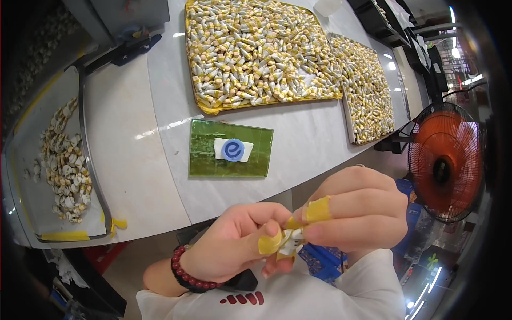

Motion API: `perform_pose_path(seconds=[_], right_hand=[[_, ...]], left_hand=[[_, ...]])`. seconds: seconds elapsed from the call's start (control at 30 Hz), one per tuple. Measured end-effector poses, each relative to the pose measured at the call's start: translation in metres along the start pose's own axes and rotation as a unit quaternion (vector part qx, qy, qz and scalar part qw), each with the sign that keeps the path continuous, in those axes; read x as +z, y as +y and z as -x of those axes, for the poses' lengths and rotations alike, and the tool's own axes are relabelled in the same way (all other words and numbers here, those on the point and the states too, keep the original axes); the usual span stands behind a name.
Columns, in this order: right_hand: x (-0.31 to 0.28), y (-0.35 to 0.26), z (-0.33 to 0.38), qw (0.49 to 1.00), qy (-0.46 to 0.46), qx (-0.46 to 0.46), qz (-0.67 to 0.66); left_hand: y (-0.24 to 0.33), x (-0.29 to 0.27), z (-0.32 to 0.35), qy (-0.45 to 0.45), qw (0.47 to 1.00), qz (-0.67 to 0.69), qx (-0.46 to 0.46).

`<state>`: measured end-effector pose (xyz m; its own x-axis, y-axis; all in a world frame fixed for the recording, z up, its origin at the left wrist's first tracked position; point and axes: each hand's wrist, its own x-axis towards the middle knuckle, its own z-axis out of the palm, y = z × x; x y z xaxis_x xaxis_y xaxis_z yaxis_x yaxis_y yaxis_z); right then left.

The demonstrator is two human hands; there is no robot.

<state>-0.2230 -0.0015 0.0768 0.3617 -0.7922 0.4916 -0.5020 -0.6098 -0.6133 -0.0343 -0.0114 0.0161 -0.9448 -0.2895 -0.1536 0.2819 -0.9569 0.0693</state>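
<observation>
Close to my body, past the table's near edge, both hands meet at a small white crumpled piece [290, 241], its kind unclear. My left hand [242, 237], with a red bead bracelet at the wrist, closes its fingers on the piece from the left. From the right, my right hand [354, 213] pinches it between thumb and fingers. Yellow tape wraps several fingertips and covers part of what lies between them. On the table ahead lies a green glass slab [229, 168] with a white paper strip and a blue round sticker [233, 150].
A large yellow-rimmed tray [213, 111] at the back is heaped with small white-and-yellow cones. Another filled tray [350, 125] adjoins it on the right. To the left, a tray [97, 186] holds a pile of whitish pieces. An orange fan [445, 154] stands beyond the right table edge.
</observation>
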Motion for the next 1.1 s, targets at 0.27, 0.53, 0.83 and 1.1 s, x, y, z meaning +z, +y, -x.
perform_pose_path(seconds=[0.27,0.53,0.83,1.1], right_hand=[[-0.007,0.004,0.005,0.996,-0.012,-0.089,-0.021],[-0.044,0.005,0.024,0.99,0.026,-0.103,0.098],[-0.148,0.136,0.092,0.863,0.039,0.291,0.41],[-0.143,0.153,0.09,0.873,0.083,0.261,0.404]], left_hand=[[-0.004,0.005,-0.003,0.059,0.938,-0.27,0.212],[-0.012,0.007,0.003,0.107,0.93,-0.315,0.157],[-0.014,0.01,0.009,0.126,0.93,-0.311,0.151],[-0.017,0.001,0.016,0.155,0.926,-0.31,0.149]])
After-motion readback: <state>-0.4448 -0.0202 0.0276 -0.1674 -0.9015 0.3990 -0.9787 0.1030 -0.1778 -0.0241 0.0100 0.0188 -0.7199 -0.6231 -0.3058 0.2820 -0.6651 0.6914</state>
